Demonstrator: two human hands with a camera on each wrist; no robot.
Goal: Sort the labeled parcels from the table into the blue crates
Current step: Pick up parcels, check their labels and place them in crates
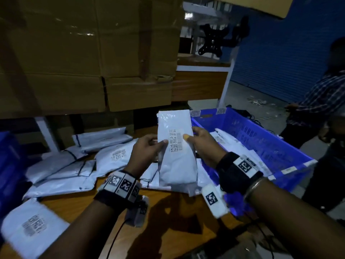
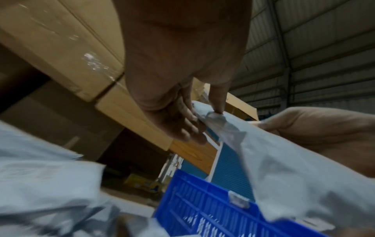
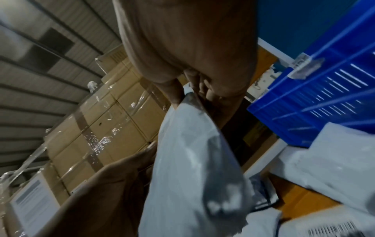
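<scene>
At the left edge of the tabletop (image 1: 168, 212), loose white parcels (image 1: 61, 169) are lying in an overlapping pile, covering most of the surface up to the left hand (image 1: 147, 148); bare wood is showing only along the near edge. Stacked cardboard boxes (image 1: 84, 53) are overhanging the far side and limiting headroom above the pile.

The left hand is reaching forward, palm turned inward, with its fingers (image 2: 188, 121) and thumb pinching the left edge of the held parcel (image 1: 176, 146). The held parcel is standing nearly upright above the tabletop, label facing the person, between both hands and just left of the blue crate (image 1: 261, 139).

The right hand (image 1: 205, 144) is mirroring this pose, its thumb pressing the label side while its fingers (image 3: 174, 93) are wrapping behind the right edge.

The blue crate is sitting at the tabletop's right edge with parcels already lying inside. Beyond it, another person (image 1: 321, 101) is standing on open floor.
</scene>
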